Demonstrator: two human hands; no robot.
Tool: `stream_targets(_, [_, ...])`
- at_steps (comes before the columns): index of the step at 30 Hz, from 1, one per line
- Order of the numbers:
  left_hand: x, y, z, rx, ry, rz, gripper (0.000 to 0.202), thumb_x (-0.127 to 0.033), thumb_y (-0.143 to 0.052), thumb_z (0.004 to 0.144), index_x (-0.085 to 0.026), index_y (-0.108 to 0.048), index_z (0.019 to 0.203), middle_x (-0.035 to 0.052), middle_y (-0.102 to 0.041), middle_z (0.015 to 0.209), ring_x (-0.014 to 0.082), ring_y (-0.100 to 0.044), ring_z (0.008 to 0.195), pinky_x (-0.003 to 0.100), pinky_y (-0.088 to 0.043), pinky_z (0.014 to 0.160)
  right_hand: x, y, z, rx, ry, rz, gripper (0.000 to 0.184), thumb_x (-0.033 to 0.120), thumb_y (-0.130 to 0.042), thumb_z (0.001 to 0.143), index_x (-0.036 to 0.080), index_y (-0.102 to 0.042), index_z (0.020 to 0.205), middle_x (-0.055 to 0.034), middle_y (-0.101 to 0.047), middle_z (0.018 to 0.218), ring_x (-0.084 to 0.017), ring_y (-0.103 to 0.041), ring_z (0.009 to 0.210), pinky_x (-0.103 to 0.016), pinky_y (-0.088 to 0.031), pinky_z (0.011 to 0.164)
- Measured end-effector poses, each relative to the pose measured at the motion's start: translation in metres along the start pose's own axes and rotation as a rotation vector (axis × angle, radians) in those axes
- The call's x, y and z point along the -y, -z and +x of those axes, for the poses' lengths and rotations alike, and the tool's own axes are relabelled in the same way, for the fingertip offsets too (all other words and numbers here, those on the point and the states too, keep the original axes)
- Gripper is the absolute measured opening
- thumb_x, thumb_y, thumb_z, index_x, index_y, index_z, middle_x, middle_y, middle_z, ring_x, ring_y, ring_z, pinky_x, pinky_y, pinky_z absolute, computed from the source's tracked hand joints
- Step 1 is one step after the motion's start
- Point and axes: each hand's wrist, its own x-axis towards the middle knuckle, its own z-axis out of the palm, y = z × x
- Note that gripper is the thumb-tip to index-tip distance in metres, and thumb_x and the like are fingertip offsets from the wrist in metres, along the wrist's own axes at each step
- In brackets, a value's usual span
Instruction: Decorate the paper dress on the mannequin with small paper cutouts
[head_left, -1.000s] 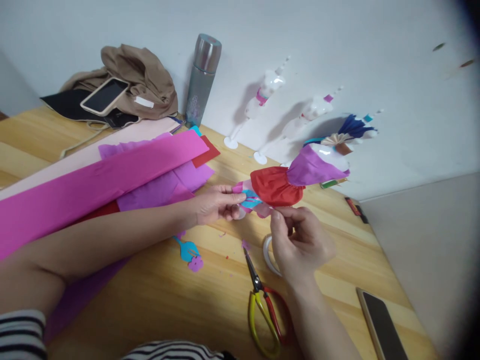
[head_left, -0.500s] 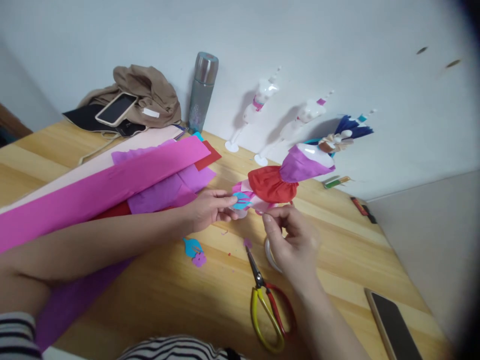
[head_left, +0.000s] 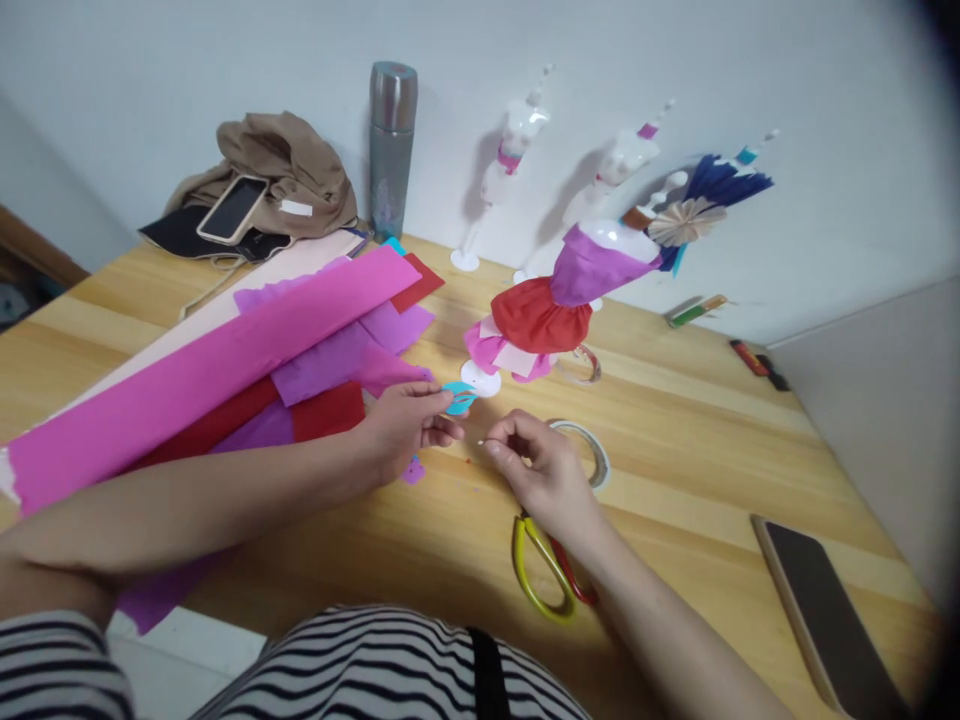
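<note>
My left hand (head_left: 409, 420) pinches a blue paper leaf cutout (head_left: 459, 397) between thumb and fingers, above the table. Close to its right, my right hand (head_left: 544, 465) has thumb and forefinger pressed together on a tiny pale bit (head_left: 482, 442), too small to name. Beneath that hand lie scissors with one yellow handle (head_left: 520, 550) and one red; the blades are hidden. A roll of tape (head_left: 600, 455) lies just behind it. Beyond both hands stands a small mannequin in a paper dress with a red skirt (head_left: 536, 315). A purple paper flower (head_left: 413, 470) is partly covered by my left hand.
Pink, purple and red paper sheets (head_left: 225, 365) spread across the left. A thermos (head_left: 391, 150), brown cloth (head_left: 300, 150) with a phone (head_left: 232, 210), and white mannequins (head_left: 517, 135) stand or lie at the back. Another phone (head_left: 825, 610) is at right.
My hands have come away from the dress hem, toward me. The leaf cutout no longer overlaps the dress, and my right hand now covers the scissor blades. The view has shifted slightly.
</note>
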Motion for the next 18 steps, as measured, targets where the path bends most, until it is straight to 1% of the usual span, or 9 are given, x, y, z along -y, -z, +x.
stream_targets(2, [0.009, -0.005, 0.000, 0.010, -0.004, -0.021, 0.009, -0.012, -0.069, 0.086, -0.011, -0.066, 0.077, 0.0026, -0.069, 0.069, 0.0105, -0.064, 0.056, 0.022, -0.045, 0.055, 0.010, -0.004, -0.003, -0.010, 0.045, 0.030, 0.017, 0.019, -0.060, 0.089, 0.020, -0.058, 0.072, 0.0029, -0.057, 0.064, -0.011, -0.051, 0.055, -0.023, -0.040, 0.052])
stream_targets(5, [0.022, -0.012, 0.001, 0.092, 0.008, -0.032, 0.014, -0.013, -0.066, 0.087, -0.013, -0.064, 0.072, 0.0009, -0.065, 0.067, 0.0104, -0.061, 0.061, 0.023, -0.047, 0.063, 0.026, -0.009, -0.008, -0.041, 0.145, 0.072, 0.018, 0.013, -0.061, 0.090, 0.020, -0.058, 0.073, 0.0024, -0.059, 0.068, -0.012, -0.054, 0.060, -0.023, -0.042, 0.056])
stream_targets(7, [0.031, -0.016, 0.003, 0.123, 0.026, -0.015, 0.021, -0.013, -0.069, 0.084, -0.014, -0.060, 0.064, -0.0011, -0.058, 0.059, 0.0089, -0.052, 0.056, 0.023, -0.042, 0.059, 0.033, -0.011, -0.009, -0.066, 0.193, 0.099, 0.019, 0.013, -0.062, 0.091, 0.020, -0.058, 0.074, 0.0019, -0.060, 0.070, -0.012, -0.055, 0.063, -0.024, -0.044, 0.058])
stream_targets(8, [0.034, -0.018, 0.005, 0.129, 0.034, -0.006, 0.022, -0.013, -0.070, 0.082, -0.014, -0.059, 0.063, -0.0013, -0.057, 0.059, 0.0092, -0.051, 0.056, 0.024, -0.040, 0.058, 0.035, -0.011, -0.009, -0.076, 0.207, 0.107, 0.019, 0.013, -0.062, 0.092, 0.020, -0.058, 0.075, 0.0017, -0.060, 0.071, -0.012, -0.055, 0.064, -0.024, -0.044, 0.058])
stream_targets(12, [0.042, -0.022, 0.010, 0.119, 0.058, -0.017, 0.020, -0.011, -0.071, 0.077, -0.017, -0.056, 0.065, -0.0024, -0.058, 0.061, 0.0102, -0.052, 0.059, 0.023, -0.042, 0.059, 0.036, -0.012, -0.007, -0.109, 0.224, 0.059, 0.018, 0.011, -0.060, 0.093, 0.021, -0.059, 0.077, 0.0013, -0.059, 0.071, -0.012, -0.054, 0.062, -0.025, -0.044, 0.055])
stream_targets(16, [0.043, -0.025, 0.011, 0.149, 0.065, -0.067, 0.023, -0.001, -0.062, 0.072, -0.018, -0.053, 0.059, -0.0036, -0.051, 0.055, 0.0085, -0.046, 0.055, 0.021, -0.041, 0.056, 0.032, -0.014, -0.005, -0.124, 0.262, -0.069, 0.013, 0.009, -0.061, 0.091, 0.021, -0.060, 0.084, -0.0004, -0.060, 0.076, -0.014, -0.058, 0.065, -0.026, -0.047, 0.057])
stream_targets(18, [0.042, -0.026, 0.010, 0.148, 0.065, -0.081, 0.025, 0.001, -0.058, 0.070, -0.017, -0.051, 0.056, -0.0034, -0.048, 0.053, 0.0078, -0.043, 0.053, 0.020, -0.040, 0.054, 0.031, -0.015, -0.004, -0.133, 0.289, -0.099, 0.014, 0.008, -0.061, 0.090, 0.021, -0.059, 0.085, -0.0005, -0.059, 0.077, -0.014, -0.059, 0.066, -0.027, -0.048, 0.057])
